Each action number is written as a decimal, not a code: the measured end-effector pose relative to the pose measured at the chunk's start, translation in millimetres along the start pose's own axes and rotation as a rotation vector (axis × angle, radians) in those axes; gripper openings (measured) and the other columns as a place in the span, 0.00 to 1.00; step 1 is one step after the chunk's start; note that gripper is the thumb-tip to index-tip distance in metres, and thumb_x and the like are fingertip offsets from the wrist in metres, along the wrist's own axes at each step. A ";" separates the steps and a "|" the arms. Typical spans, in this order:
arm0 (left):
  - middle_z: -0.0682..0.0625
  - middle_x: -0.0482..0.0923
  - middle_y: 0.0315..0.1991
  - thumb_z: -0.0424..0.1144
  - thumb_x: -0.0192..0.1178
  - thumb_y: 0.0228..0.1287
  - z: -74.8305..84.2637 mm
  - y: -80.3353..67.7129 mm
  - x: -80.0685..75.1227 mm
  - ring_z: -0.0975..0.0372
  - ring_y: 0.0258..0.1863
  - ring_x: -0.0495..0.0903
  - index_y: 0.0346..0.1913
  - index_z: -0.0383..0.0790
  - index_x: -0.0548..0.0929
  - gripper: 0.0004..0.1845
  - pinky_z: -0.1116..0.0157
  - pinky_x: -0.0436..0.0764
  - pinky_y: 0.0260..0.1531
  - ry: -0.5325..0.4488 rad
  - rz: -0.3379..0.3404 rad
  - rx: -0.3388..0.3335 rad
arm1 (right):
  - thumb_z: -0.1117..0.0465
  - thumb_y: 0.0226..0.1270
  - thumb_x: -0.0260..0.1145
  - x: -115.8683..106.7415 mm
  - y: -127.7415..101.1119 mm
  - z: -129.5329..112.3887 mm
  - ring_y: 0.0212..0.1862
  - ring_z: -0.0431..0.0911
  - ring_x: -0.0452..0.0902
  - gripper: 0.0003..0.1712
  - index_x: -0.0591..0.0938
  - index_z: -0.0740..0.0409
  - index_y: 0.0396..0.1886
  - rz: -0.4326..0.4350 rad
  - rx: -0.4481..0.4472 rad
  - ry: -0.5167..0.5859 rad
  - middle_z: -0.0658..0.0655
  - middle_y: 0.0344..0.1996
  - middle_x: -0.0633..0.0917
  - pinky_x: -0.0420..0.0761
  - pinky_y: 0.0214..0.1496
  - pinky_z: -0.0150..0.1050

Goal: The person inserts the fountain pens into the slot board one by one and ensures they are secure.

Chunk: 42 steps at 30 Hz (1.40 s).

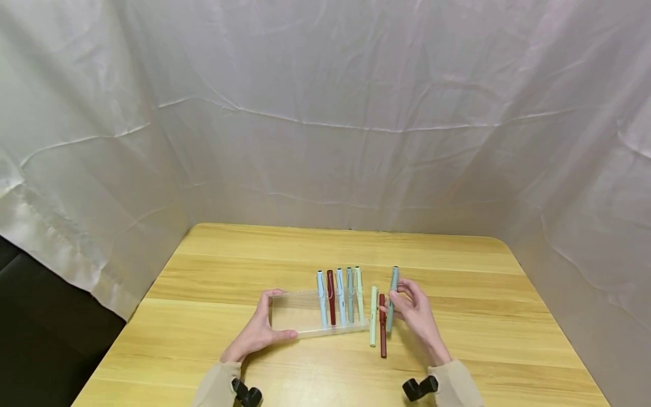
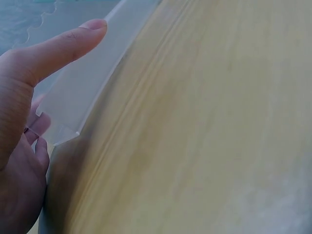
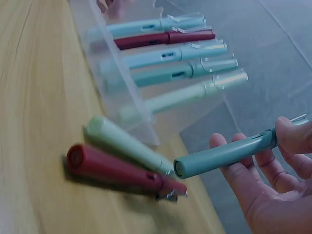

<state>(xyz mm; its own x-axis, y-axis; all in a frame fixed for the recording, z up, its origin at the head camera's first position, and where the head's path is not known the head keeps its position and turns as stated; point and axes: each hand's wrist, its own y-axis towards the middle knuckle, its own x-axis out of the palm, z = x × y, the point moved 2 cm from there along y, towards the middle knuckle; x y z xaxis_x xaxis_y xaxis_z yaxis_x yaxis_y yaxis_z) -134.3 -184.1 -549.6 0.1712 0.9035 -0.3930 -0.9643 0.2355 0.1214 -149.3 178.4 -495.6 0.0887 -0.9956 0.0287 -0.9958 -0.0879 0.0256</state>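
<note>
My left hand (image 1: 258,330) grips the left end of a clear plastic pen holder (image 1: 325,331), with the thumb on its front wall (image 2: 92,63). Several capped pens stand side by side in the holder's right half: light blue (image 1: 321,297), dark red (image 1: 331,299), light blue (image 1: 341,299), teal (image 1: 350,297) and pale green (image 1: 359,297). To the right of the holder, my right hand (image 1: 419,319) holds another teal pen (image 3: 219,157) above the table, thumb near its clip end. Below it lie a pale green pen (image 3: 126,144) and a dark red pen (image 3: 117,168).
The wooden table (image 1: 224,257) has rounded far corners. Pale cloth curtains (image 1: 325,169) hang behind it and at both sides. A dark surface (image 1: 40,316) shows beyond the table's left edge. Each wrist wears a black camera mount (image 1: 420,389).
</note>
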 end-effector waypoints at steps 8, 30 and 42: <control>0.39 0.62 0.68 0.45 0.84 0.38 1.2 0.8 0.3 0.46 0.70 0.64 0.67 0.39 0.60 0.55 0.37 0.58 0.74 0.052 0.005 0.013 | 0.69 0.72 0.61 16.5 1.5 -10.2 0.37 0.41 0.86 0.22 0.70 0.73 0.62 -0.011 -0.094 -0.106 0.58 0.42 0.82 0.90 0.44 0.42; 0.39 0.62 0.69 0.46 0.83 0.39 0.9 1.3 -2.0 0.45 0.72 0.62 0.68 0.38 0.58 0.56 0.37 0.57 0.76 0.058 -0.013 -0.021 | 0.69 0.72 0.62 54.2 10.6 -27.4 0.42 0.47 0.88 0.21 0.70 0.69 0.61 -0.113 -0.114 -0.042 0.76 0.52 0.78 0.90 0.48 0.47; 0.38 0.61 0.69 0.47 0.83 0.40 0.6 1.1 -3.5 0.43 0.73 0.60 0.68 0.39 0.58 0.55 0.36 0.54 0.76 0.054 -0.018 -0.025 | 0.69 0.71 0.62 81.5 16.2 -25.7 0.42 0.40 0.84 0.20 0.71 0.68 0.60 -0.192 -0.184 -0.095 0.74 0.49 0.78 0.89 0.49 0.49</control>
<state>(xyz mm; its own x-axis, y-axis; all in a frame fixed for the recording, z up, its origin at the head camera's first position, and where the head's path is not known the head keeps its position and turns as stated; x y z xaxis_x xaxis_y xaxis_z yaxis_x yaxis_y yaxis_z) -135.8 -186.8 -547.6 0.1783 0.8785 -0.4432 -0.9659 0.2421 0.0915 -157.7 96.6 -467.1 0.2641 -0.9605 -0.0878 -0.9394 -0.2768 0.2025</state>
